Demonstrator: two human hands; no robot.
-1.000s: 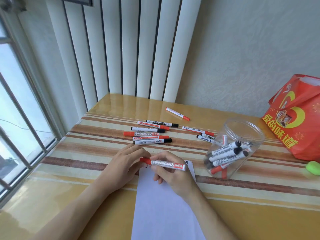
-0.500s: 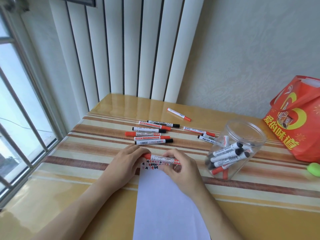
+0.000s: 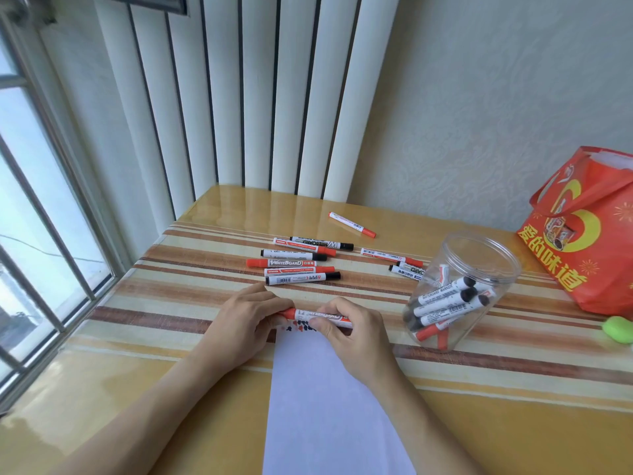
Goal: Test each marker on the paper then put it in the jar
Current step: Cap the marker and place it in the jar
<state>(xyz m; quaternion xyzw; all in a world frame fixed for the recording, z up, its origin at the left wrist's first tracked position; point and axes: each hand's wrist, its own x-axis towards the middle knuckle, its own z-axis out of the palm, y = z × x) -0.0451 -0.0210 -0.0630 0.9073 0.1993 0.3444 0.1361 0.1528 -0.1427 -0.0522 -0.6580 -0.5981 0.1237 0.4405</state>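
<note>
Both hands grip one red-capped white whiteboard marker (image 3: pixel 317 316) level over the white paper sheet's (image 3: pixel 329 406) far edge: left hand (image 3: pixel 245 320) pinching the cap, right hand (image 3: pixel 349 332) wrapping the barrel, probably to uncap it. At right, the clear plastic jar (image 3: pixel 479 255) waits.

Both hands' fingers (image 3: pixel 322 323) grip a red marker (image 3: pixel 318 317) over the marked paper (image 3: pixel 329 399).

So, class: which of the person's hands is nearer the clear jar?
Right. The right hand holds the red marker just left of the jar; the left hand grips its cap end, farther away.
</note>
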